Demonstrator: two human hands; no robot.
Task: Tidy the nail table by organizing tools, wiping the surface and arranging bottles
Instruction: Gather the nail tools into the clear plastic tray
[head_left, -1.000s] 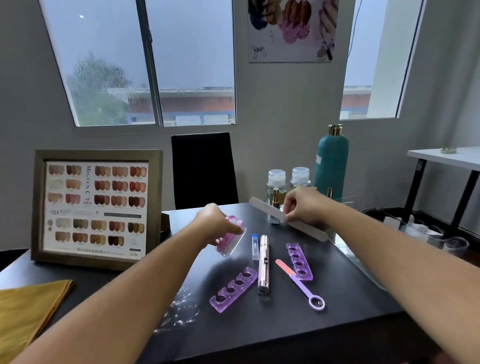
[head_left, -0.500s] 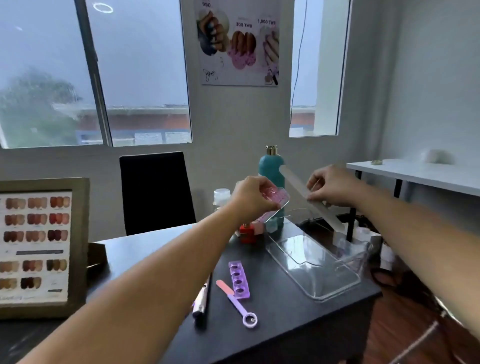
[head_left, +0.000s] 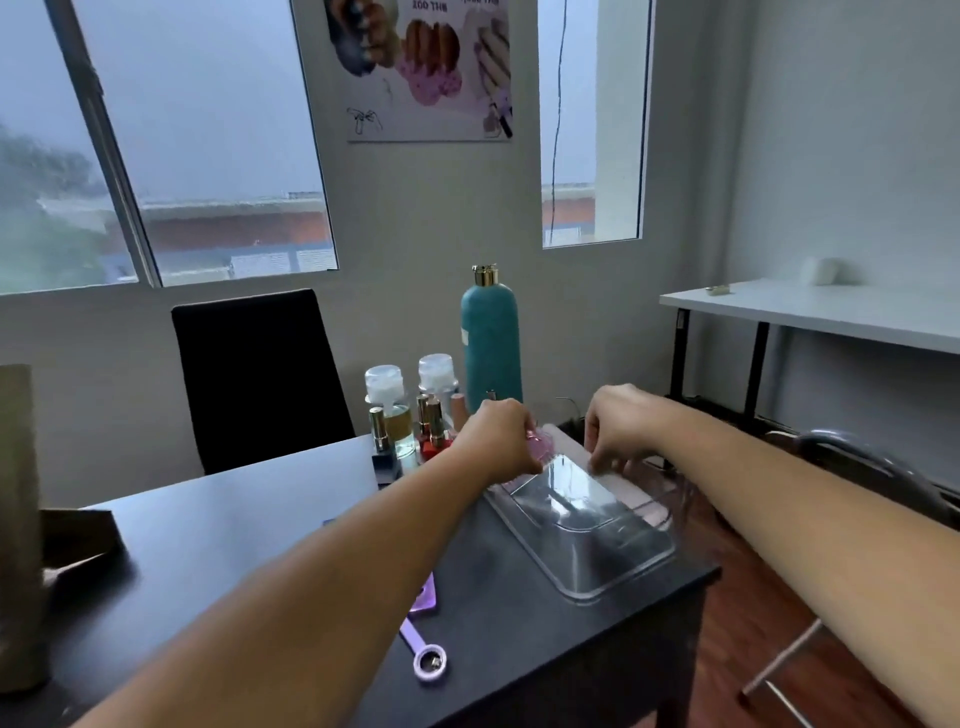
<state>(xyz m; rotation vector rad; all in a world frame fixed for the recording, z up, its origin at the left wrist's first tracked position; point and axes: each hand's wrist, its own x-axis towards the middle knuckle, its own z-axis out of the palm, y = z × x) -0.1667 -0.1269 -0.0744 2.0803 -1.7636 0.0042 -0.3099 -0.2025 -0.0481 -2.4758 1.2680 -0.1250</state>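
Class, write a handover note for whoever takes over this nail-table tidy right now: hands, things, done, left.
Left hand grips a pink foam toe separator at the clear plastic tray's far corner.
Right hand pinches the long pale nail file at the tray's far side.
Done: neither is let go yet.
Left: collect the purple toe separator and purple ring-ended tool from the black table, wipe it, and arrange the small polish bottles by the tall teal bottle.

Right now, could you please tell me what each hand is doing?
Left hand: grips the pink toe separator.
Right hand: pinches the nail file over the clear tray.
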